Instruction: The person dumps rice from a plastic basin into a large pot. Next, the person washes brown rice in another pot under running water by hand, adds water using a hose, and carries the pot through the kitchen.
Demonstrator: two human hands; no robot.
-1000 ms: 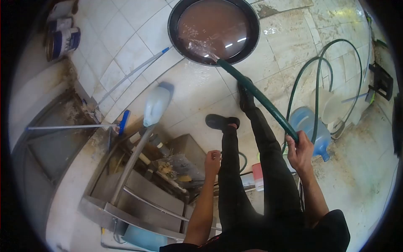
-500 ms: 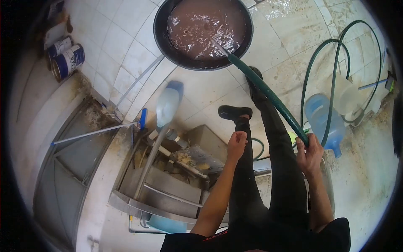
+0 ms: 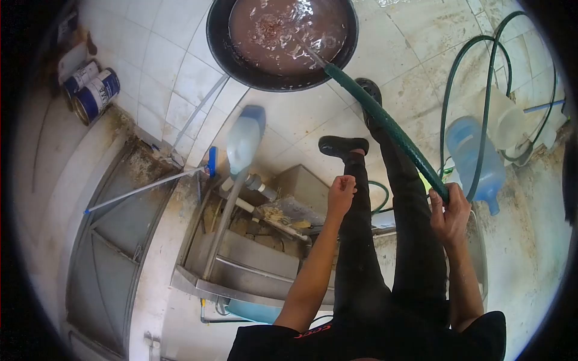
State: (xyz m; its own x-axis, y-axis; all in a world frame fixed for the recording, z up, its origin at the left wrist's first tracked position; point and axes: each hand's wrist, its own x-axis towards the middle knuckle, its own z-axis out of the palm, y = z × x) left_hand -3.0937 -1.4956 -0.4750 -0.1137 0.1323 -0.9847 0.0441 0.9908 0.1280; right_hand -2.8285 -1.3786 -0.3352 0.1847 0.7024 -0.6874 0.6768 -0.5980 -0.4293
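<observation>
My right hand (image 3: pixel 451 215) is wrapped around a green hose (image 3: pixel 391 127) near the lower end of its straight stretch. From the hose's far tip a stream of water runs into a round black tub (image 3: pixel 220 57). Brownish, rippling liquid (image 3: pixel 259 42) fills much of that tub. My left hand (image 3: pixel 342 194) hangs in front of my left leg, its fingers loosely curled, and nothing shows in them.
Loops of hose and a blue water jug (image 3: pixel 475 157) lie at right. A whitish bucket (image 3: pixel 506 123) sits beside the jug. At left are a metal sink stand (image 3: pixel 241 256), a clear jug (image 3: pixel 242 147), a blue-headed squeegee (image 3: pixel 212 161) and paint cans (image 3: pixel 96 96).
The whole view has shifted slightly, with the tub nearer the top left. My right hand still grips the hose, and water keeps flowing into the tub. My left hand stays curled.
</observation>
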